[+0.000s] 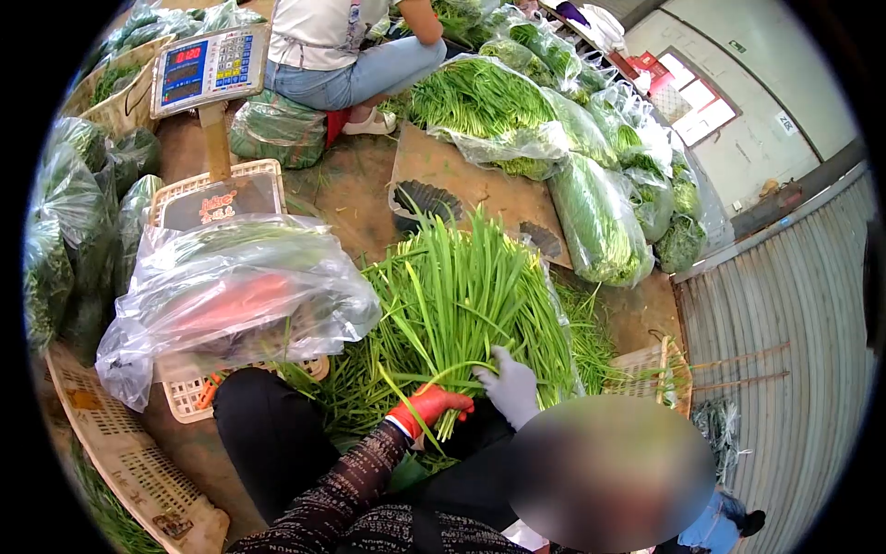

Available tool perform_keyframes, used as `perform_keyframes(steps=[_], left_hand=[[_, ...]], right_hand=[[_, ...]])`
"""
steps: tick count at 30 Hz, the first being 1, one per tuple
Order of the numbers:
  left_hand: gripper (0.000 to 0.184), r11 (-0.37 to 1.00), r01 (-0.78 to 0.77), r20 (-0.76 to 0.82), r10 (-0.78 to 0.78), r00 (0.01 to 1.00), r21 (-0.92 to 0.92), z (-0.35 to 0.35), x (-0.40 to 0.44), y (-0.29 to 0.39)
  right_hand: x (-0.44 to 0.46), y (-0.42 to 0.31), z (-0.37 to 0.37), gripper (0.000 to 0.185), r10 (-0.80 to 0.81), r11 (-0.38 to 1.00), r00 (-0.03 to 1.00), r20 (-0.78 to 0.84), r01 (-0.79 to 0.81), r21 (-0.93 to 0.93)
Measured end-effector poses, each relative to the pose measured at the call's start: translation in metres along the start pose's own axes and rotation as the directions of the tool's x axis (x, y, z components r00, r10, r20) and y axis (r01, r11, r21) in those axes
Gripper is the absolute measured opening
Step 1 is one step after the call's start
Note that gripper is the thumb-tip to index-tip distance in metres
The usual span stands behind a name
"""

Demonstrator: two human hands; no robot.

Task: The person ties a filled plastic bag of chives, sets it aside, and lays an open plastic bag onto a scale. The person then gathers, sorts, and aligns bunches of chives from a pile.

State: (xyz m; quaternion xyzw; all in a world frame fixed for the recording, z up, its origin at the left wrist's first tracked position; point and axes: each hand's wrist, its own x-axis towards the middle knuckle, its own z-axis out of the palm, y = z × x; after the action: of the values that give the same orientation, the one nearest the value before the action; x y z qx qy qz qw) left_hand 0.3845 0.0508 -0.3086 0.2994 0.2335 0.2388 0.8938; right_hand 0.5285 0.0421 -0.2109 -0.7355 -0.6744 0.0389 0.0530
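My left hand point(432, 409), in a red glove, is closed around the pale lower ends of a bunch of garlic chives point(448, 314). The long green leaves fan upward and away from me. Just right of it, my right hand point(509, 383), in a grey glove, has its fingers closed on a long yellowish chive leaf point(461, 364) that arches over the stems. A large pile of chives point(526, 305) lies directly behind both hands, partly inside clear plastic. Some of the right fingers are hidden.
At left, a clear plastic bag point(249, 295) lies across a digital scale point(210, 69) and a crate. Bagged greens point(600, 222) line the far right. A seated person point(341, 65) is beyond the scale. Crates point(138, 471) flank me; a blurred patch covers the lower right.
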Motion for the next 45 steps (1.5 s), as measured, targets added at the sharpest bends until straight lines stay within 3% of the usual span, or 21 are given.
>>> perform_keyframes(steps=[2, 3, 5, 8, 9, 10, 12, 13, 14, 16, 18, 20, 23, 29, 34, 36, 37, 38, 40, 41, 45], left_hand=[[0.015, 0.994, -0.102, 0.028, 0.1, 0.995, 0.047, 0.003, -0.004, 0.008], [0.015, 0.989, -0.119, 0.016, 0.118, 0.993, 0.084, 0.003, -0.008, 0.012], [0.019, 0.992, -0.127, 0.01, 0.127, 0.992, 0.025, -0.004, -0.002, 0.003], [0.034, 0.89, -0.407, -0.019, 0.419, 0.908, 0.205, -0.004, 0.009, 0.004], [0.03, 0.956, -0.268, -0.058, 0.277, 0.959, 0.123, 0.0, 0.004, 0.007], [0.025, 0.992, -0.123, -0.086, 0.125, 0.988, 0.034, 0.0, 0.0, 0.008], [0.025, 0.977, -0.119, -0.137, 0.144, 0.98, 0.18, -0.012, 0.012, -0.006], [0.022, 0.926, -0.336, -0.199, 0.367, 0.909, 0.173, -0.019, 0.02, -0.021], [0.017, 0.955, -0.258, -0.158, 0.28, 0.947, 0.149, -0.025, 0.014, -0.013], [0.015, 0.977, -0.213, -0.143, 0.207, 0.968, -0.025, -0.033, 0.018, -0.017], [0.014, 0.986, -0.157, -0.086, 0.153, 0.985, -0.048, -0.029, 0.018, -0.013], [0.014, 0.977, -0.213, -0.134, 0.214, 0.967, 0.02, -0.028, 0.019, -0.018], [0.018, 0.991, -0.136, -0.132, 0.134, 0.982, -0.01, -0.03, 0.019, -0.02], [0.031, 0.984, -0.179, -0.09, 0.177, 0.98, -0.005, -0.012, 0.007, -0.004], [0.029, 0.974, -0.205, -0.102, 0.215, 0.971, 0.1, -0.015, 0.011, -0.015], [0.028, 0.976, -0.208, -0.098, 0.214, 0.972, 0.065, -0.021, 0.013, -0.017], [0.029, 0.975, -0.213, -0.072, 0.217, 0.974, 0.055, -0.022, 0.013, -0.015], [0.029, 0.975, -0.217, -0.043, 0.219, 0.975, 0.045, -0.023, 0.014, -0.013], [0.029, 0.976, -0.217, -0.052, 0.217, 0.975, 0.007, -0.027, 0.013, -0.013], [0.029, 0.974, -0.226, -0.068, 0.223, 0.972, -0.03, -0.028, 0.015, -0.014], [0.029, 0.978, -0.207, -0.117, 0.205, 0.972, -0.004, -0.03, 0.018, -0.022]], right_hand=[[-0.001, 0.005, 0.017, 0.032, 0.14, 0.822, 0.988, 0.069, -0.155, 0.548], [-0.004, 0.011, 0.019, 0.032, 0.132, 0.821, 0.988, 0.074, -0.151, 0.55], [-0.01, 0.006, -0.001, 0.023, 0.012, -0.152, 0.741, 0.672, -0.662, 0.734], [-0.037, -0.004, 0.003, 0.012, -0.07, 0.029, 0.656, 0.752, -0.752, 0.659], [-0.04, -0.022, -0.016, 0.013, 0.084, 0.284, 0.742, 0.665, -0.658, 0.698], [-0.041, -0.027, -0.028, 0.013, 0.083, 0.284, 0.742, 0.665, -0.658, 0.698], [-0.043, -0.024, -0.045, 0.013, 0.035, 0.534, 0.822, 0.569, -0.496, 0.685], [-0.05, -0.005, -0.038, 0.022, -0.024, 0.57, 0.912, 0.409, -0.323, 0.755], [-0.048, -0.027, -0.07, 0.023, 0.156, 0.444, 0.899, 0.409, -0.433, 0.784], [-0.045, -0.002, -0.056, 0.022, 0.063, 0.494, 0.956, 0.286, -0.279, 0.823], [-0.056, -0.001, -0.048, 0.027, -0.097, 0.948, 0.858, 0.504, -0.074, 0.309], [-0.065, -0.001, -0.037, 0.035, -0.322, 0.941, 0.725, 0.608, 0.316, 0.121], [-0.045, -0.006, -0.041, 0.03, -0.237, 0.946, 0.966, 0.1, 0.206, 0.248], [0.028, -0.031, -0.021, 0.021, -0.176, 0.892, 0.919, -0.354, 0.301, 0.339], [0.06, -0.027, 0.0, 0.018, -0.032, 0.996, 0.996, -0.085, 0.039, 0.079], [0.065, -0.003, 0.024, 0.023, -0.05, 0.895, 0.992, -0.117, 0.097, 0.436], [0.052, -0.04, -0.024, 0.021, 0.14, 0.381, 0.915, 0.379, -0.403, 0.832], [0.049, -0.035, -0.024, 0.021, 0.142, 0.383, 0.914, 0.381, -0.405, 0.83], [0.038, -0.013, -0.028, 0.022, -0.299, -0.437, 0.763, 0.573, -0.643, 0.628], [0.031, -0.021, -0.049, 0.027, -0.257, -0.561, 0.802, 0.539, -0.578, 0.593], [0.007, -0.021, -0.085, 0.022, -0.199, -0.336, 0.926, 0.32, -0.371, 0.866]])
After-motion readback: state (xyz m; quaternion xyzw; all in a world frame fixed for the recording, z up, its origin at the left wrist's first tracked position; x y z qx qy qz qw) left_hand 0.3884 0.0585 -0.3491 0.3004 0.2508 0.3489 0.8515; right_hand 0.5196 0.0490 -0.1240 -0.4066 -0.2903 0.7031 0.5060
